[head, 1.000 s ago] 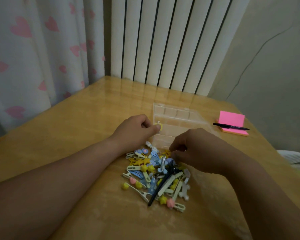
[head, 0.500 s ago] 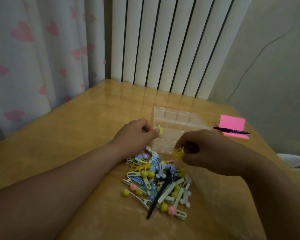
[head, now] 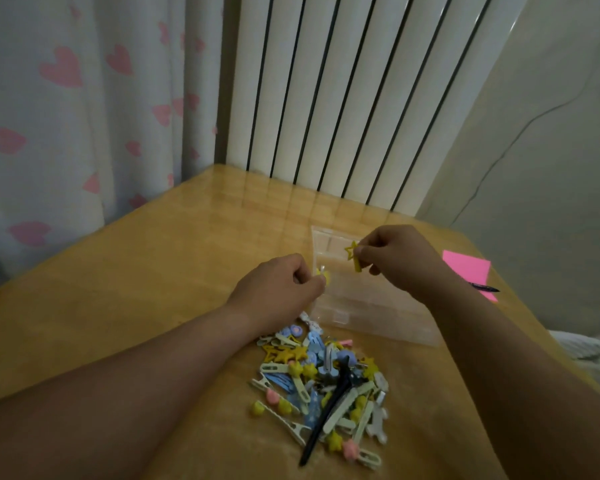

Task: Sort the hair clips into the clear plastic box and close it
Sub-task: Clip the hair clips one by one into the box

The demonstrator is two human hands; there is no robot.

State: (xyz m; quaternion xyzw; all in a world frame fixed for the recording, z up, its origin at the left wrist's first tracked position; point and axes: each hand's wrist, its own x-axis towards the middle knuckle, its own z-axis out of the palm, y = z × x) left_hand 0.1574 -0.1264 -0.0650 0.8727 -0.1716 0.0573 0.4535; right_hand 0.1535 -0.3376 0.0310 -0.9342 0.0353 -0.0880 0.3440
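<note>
Risen from the hair clip pile, the right hand is pinching a yellow star clip in curled fingertips above the clear plastic box; the left hand is pinching a small yellow clip at its left edge.

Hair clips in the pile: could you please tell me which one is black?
The long black clip; it lies slantwise over the other clips, which are yellow, blue, pink or pale.

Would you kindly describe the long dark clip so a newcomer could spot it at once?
On the wooden table, find the pile of hair clips on the near side of the clear plastic box. The long dark clip lies slantwise across it, the only dark piece among pastel ones.
</note>
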